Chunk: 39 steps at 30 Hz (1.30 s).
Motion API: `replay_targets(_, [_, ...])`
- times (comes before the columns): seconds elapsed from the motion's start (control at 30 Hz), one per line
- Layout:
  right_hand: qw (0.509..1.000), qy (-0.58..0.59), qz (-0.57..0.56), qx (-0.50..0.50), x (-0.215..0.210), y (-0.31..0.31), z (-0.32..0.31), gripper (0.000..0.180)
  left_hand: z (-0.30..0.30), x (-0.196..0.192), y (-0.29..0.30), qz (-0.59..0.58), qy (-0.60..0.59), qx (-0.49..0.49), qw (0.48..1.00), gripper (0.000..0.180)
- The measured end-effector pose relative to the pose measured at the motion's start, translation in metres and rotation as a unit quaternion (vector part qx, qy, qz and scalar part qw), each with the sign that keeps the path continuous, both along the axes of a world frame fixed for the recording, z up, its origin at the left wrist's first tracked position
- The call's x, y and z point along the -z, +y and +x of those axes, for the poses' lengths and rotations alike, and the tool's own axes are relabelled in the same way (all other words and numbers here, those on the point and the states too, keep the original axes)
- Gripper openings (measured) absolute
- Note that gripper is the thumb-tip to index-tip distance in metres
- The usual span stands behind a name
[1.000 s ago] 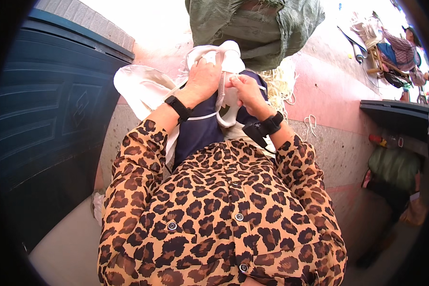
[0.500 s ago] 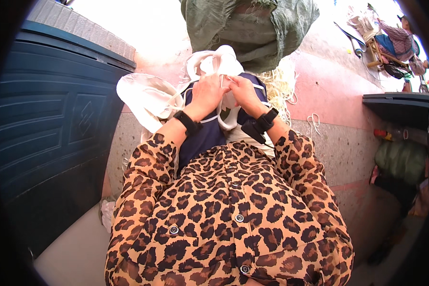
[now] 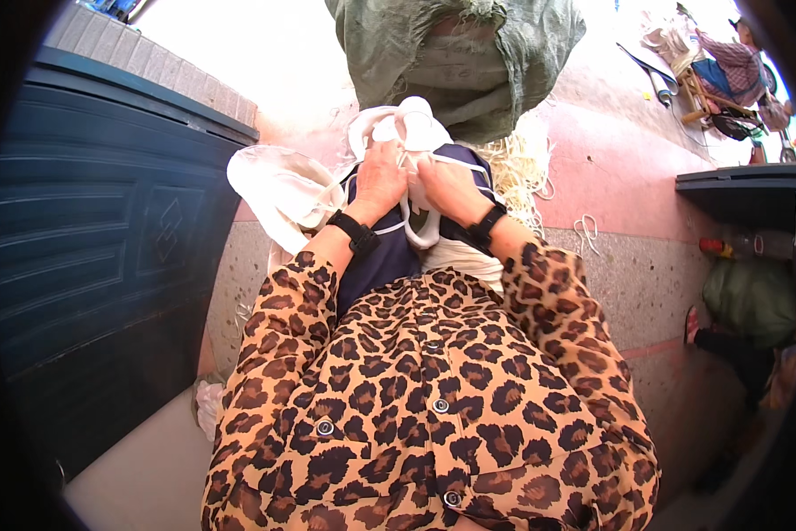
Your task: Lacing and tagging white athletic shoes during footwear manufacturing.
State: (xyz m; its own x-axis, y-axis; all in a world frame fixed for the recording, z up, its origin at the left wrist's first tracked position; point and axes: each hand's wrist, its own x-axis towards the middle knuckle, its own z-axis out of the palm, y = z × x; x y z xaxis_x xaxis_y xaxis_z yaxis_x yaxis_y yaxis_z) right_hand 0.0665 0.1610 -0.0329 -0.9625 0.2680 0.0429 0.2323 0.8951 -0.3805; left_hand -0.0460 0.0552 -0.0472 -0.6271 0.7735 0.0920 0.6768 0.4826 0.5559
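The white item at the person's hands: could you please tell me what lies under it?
Dark blue cloth shows beneath the white item, at both sides. The item itself, the left hand and the right hand hide what is under its middle.

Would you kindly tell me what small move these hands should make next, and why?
Perhaps ease the right hand slightly away from the left hand: the two sit close together at the white cloth, and the detail between them is hard to make out.
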Motion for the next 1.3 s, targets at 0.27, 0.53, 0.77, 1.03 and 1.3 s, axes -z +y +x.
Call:
replay_targets(0.27, [0.916,-0.176,-0.361,0.008,-0.062,0.022,0.122,0.022,0.043,-0.057,-0.004,0.036,0.233,0.180,0.955,0.040])
replay_targets(0.53, [0.684,0.041,-0.706,0.179,-0.080,0.016,0.071,0.023,0.057,-0.088,0.001,0.091,-0.088,0.152,0.980,0.015])
replay_targets(0.77, [0.645,0.140,-0.728,0.185,-0.050,-0.010,0.034,0.021,0.051,-0.074,-0.025,0.165,-0.178,-0.018,0.970,0.020])
replay_targets(1.03, [0.775,0.142,-0.610,0.079,-0.069,-0.011,0.029,0.029,0.057,-0.092,-0.022,0.151,-0.080,0.016,0.985,0.017])
replay_targets(1.3, [0.796,0.149,-0.580,0.085,-0.057,-0.008,0.033,0.022,0.033,-0.082,-0.021,0.145,-0.076,0.153,0.975,0.019])
